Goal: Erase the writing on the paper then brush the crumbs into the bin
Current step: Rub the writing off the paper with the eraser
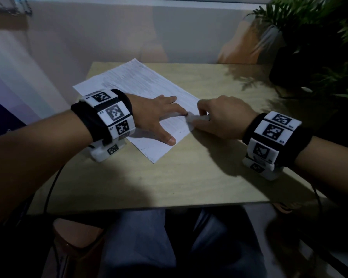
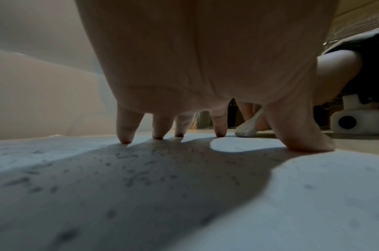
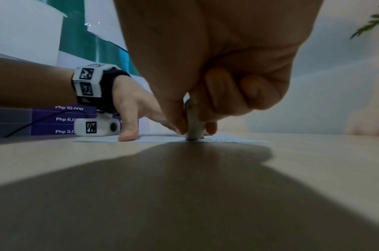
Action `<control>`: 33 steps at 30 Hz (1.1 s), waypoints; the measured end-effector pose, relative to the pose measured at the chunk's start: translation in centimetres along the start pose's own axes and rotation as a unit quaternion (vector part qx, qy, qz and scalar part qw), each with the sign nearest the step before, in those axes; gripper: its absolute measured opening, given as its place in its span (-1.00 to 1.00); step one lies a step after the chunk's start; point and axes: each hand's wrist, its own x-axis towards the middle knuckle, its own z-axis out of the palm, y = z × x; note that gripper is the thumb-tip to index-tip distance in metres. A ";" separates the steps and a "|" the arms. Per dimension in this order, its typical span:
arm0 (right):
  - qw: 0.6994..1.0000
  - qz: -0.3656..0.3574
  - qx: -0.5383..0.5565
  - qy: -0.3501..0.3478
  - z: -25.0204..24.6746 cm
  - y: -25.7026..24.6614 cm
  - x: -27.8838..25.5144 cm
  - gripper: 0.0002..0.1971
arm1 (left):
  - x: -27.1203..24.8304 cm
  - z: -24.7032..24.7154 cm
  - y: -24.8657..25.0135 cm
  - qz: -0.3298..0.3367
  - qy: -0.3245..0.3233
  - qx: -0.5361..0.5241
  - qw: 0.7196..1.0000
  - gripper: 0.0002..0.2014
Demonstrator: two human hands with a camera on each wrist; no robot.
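one flat left hand [image 1: 157,115] pins thin paper [image 1: 141,85].

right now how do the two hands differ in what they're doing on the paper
The left hand lies spread, straight fingers pressing their tips on the paper; the right hand is curled.
The left hand holds nothing; the right hand pinches a white eraser whose end meets the paper.
The left hand sits well onto the sheet; the right hand works at its right edge, mostly over the table.
Both wear marker wristbands.
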 end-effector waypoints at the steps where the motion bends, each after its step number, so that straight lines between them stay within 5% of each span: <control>1: 1.000 -0.010 -0.006 0.001 0.1 -0.2 -0.1 -0.56 | 0.0 0.0 0.0 0.001 0.000 -0.002 1.000 -0.03; 5: 0.991 -0.102 0.060 -0.062 0.0 -1.2 -0.8 -0.62 | -0.1 -0.1 0.0 0.005 -0.006 -0.010 1.000 -0.02; 8: 0.989 -0.076 0.118 -0.037 -0.2 0.4 -0.1 -0.55 | -0.1 -0.1 0.3 0.004 0.008 -0.007 1.000 -0.13; 11: 0.990 -0.038 0.133 0.039 0.2 1.9 0.5 -0.71 | 0.3 0.0 -0.1 0.024 0.050 -0.001 0.998 -0.25; 15: 0.985 -0.045 0.164 0.023 0.4 2.5 0.5 -0.79 | 0.6 0.1 -0.4 0.052 0.098 -0.025 0.993 -0.35; 22: 0.995 0.027 0.091 0.016 0.2 3.4 0.9 -0.68 | 0.8 0.0 -0.8 0.013 0.027 -0.002 1.000 -0.12; 28: 0.985 -0.064 0.157 -0.019 -0.4 1.7 -0.2 -0.78 | 0.8 -0.1 -0.7 0.013 0.025 0.011 1.000 -0.13; 33: 0.995 0.013 0.102 0.000 -0.2 3.3 0.9 -0.54 | 0.9 0.0 -0.9 0.011 0.022 0.006 1.000 -0.13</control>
